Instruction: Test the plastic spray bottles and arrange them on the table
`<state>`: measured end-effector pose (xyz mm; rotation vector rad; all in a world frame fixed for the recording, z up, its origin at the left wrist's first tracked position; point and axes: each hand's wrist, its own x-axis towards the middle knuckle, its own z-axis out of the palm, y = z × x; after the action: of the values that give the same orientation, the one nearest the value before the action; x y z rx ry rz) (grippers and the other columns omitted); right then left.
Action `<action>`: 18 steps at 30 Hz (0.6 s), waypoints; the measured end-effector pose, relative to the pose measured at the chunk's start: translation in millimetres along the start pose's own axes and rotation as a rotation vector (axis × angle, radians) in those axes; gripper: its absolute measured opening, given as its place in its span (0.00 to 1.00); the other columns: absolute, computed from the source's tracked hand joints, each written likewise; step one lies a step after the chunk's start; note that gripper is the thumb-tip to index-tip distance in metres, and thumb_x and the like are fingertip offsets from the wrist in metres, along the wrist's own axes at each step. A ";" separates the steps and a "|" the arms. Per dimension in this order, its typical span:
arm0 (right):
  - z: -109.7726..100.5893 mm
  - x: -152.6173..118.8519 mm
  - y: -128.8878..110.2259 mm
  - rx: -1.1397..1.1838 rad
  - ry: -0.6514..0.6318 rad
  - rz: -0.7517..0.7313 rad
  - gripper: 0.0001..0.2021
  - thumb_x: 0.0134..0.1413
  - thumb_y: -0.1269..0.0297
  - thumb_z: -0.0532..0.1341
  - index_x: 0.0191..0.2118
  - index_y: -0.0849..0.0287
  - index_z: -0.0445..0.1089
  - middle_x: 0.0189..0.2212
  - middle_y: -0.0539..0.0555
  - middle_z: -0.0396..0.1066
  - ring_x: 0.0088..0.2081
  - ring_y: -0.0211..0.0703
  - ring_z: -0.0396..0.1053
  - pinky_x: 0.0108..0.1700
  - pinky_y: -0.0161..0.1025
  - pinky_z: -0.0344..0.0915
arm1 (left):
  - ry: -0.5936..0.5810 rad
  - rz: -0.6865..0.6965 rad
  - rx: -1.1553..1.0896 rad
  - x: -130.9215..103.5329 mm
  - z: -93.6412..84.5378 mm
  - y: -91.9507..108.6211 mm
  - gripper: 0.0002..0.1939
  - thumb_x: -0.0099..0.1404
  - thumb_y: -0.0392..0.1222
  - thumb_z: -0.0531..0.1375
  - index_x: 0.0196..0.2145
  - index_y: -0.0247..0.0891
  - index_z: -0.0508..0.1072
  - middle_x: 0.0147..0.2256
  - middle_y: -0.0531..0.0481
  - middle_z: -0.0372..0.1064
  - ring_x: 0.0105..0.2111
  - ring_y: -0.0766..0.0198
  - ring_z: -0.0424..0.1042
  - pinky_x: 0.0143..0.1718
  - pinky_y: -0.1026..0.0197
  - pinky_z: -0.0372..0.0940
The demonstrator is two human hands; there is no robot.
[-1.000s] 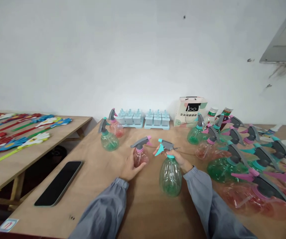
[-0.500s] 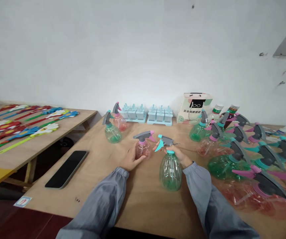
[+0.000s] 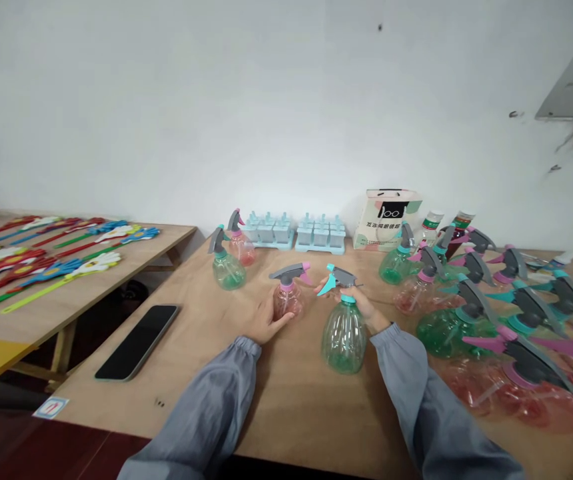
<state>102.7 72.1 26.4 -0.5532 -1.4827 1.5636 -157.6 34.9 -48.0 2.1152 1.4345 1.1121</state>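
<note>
My left hand (image 3: 265, 320) is wrapped around the body of a pink spray bottle (image 3: 286, 300) with a grey and pink trigger head, upright on the wooden table (image 3: 291, 413). In my right hand (image 3: 366, 308) is a green spray bottle (image 3: 344, 340), gripped at the neck below its grey and turquoise head. That bottle leans slightly, its nozzle towards the left; whether its base touches the table I cannot tell. Part of my right hand is hidden behind the bottle's neck.
Several spray bottles (image 3: 466, 320) crowd the right side. A green one (image 3: 228, 271) and a pink one stand back left. Two popsicle moulds (image 3: 320, 237) and a paper bag (image 3: 384, 220) line the wall. A phone (image 3: 137, 342) lies left; glove-shaped sticks (image 3: 61, 270) cover another table.
The green bottle has risen slightly and tilted more in my right hand. My left hand keeps its hold on the pink bottle. The whole view has shifted a little.
</note>
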 end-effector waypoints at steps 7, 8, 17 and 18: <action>-8.8 1.9 -7.4 -0.228 0.394 -0.201 0.17 0.49 0.49 0.59 0.38 0.55 0.74 0.29 0.53 0.74 0.40 0.48 0.71 0.47 0.45 0.66 | -0.012 0.004 0.015 0.4 -1.7 2.5 0.40 0.64 0.57 0.57 0.66 0.36 0.48 0.63 0.34 0.56 0.65 0.46 0.55 0.65 0.39 0.52; -11.8 2.1 -7.5 -0.302 0.454 -0.219 0.16 0.49 0.49 0.60 0.38 0.54 0.74 0.30 0.52 0.74 0.41 0.48 0.71 0.49 0.46 0.66 | -0.012 0.001 0.013 0.4 -1.9 2.8 0.40 0.64 0.57 0.57 0.66 0.36 0.48 0.63 0.35 0.56 0.64 0.46 0.56 0.65 0.39 0.52; -43.9 4.7 11.8 -0.621 0.788 -0.355 0.15 0.52 0.50 0.62 0.37 0.57 0.72 0.28 0.50 0.72 0.32 0.41 0.70 0.39 0.40 0.67 | -0.034 -0.031 -0.024 0.3 -4.4 9.3 0.40 0.64 0.58 0.57 0.65 0.35 0.48 0.63 0.35 0.56 0.65 0.47 0.55 0.66 0.40 0.51; -45.6 6.0 15.2 -0.648 0.807 -0.369 0.15 0.52 0.51 0.62 0.37 0.58 0.72 0.28 0.50 0.72 0.31 0.41 0.70 0.40 0.41 0.67 | -0.030 -0.028 -0.027 0.4 -4.7 10.2 0.40 0.63 0.58 0.57 0.65 0.36 0.48 0.63 0.35 0.56 0.65 0.47 0.56 0.65 0.40 0.51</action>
<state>132.2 104.0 4.9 -1.0529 -1.3031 0.4326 -154.8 30.3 -38.2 2.0779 1.4239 1.0792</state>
